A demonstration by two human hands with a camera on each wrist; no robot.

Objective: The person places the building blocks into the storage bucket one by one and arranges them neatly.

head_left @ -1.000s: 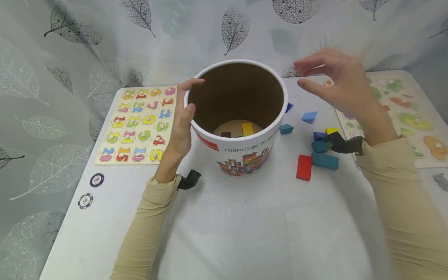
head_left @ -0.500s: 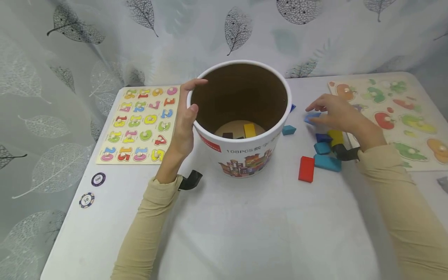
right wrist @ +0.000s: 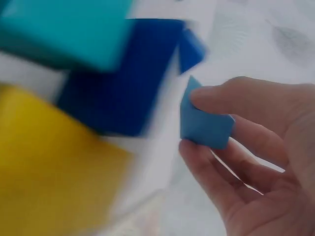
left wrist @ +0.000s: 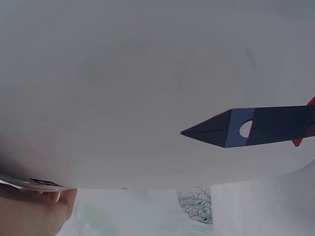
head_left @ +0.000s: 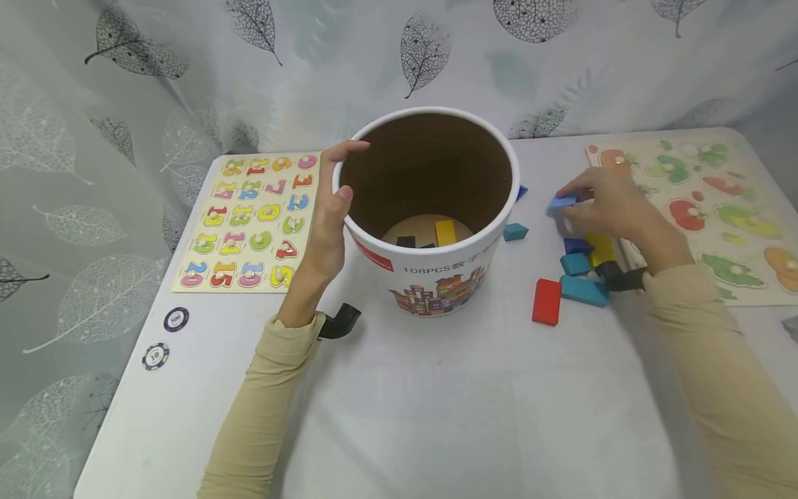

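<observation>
A large white bucket printed with "108PCS" stands mid-table, a yellow block and dark pieces on its floor. My left hand grips its left rim, thumb outside or over the edge and fingers at the lip. In the left wrist view the bucket's white wall fills most of the picture. To the right, my right hand pinches a light blue triangular block; the right wrist view shows that block between thumb and fingers.
Near the right hand lie a red block, a long teal block, a yellow block, a dark blue block and a small teal block. A number puzzle board is left, a vegetable puzzle board right. Two chips lie front-left.
My right hand has come down from the air beside the bucket to the light blue block and now pinches it. The left hand stays on the rim.
</observation>
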